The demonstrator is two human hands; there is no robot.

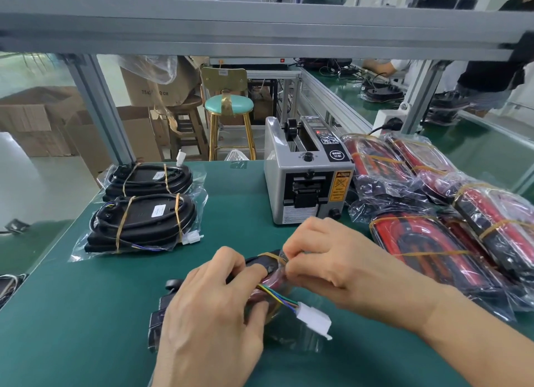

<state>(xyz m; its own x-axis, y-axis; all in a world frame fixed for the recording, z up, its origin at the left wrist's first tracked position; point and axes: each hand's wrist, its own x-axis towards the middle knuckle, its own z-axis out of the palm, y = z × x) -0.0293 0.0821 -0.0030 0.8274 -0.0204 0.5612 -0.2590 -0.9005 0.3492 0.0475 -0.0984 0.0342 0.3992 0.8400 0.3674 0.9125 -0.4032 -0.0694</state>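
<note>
One lamp unit point(261, 264) is held at the near middle of the tabletop point(86, 314), just in front of the near edge, partly inside one clear bag point(302, 339). The left hand point(211, 308) is laid over the unit's near end, its fingers point(254, 271) clamped round the black body. The right hand point(332, 259) is placed at the unit's far end, its fingers point(291, 249) closed together in a pinch on one rubber band point(273, 255) wrapped round the unit. One bundle of coloured wires point(277, 295) is led out from between the hands to one white connector point(313, 318), which is seen lying on the bag.

Two bagged black units point(144, 222), each bound with two rubber bands, are set near the left edge, one behind the other. A pile of bagged red units point(427, 242) is stacked along the right edge; at least five are counted, and the exact number cannot be told. One grey tape dispenser point(309, 178) is stood at the far middle, between the two groups. Beyond the far edge, one teal stool point(229, 105), one wooden stool point(187, 103) and several cardboard boxes point(34, 121) are seen.
</note>
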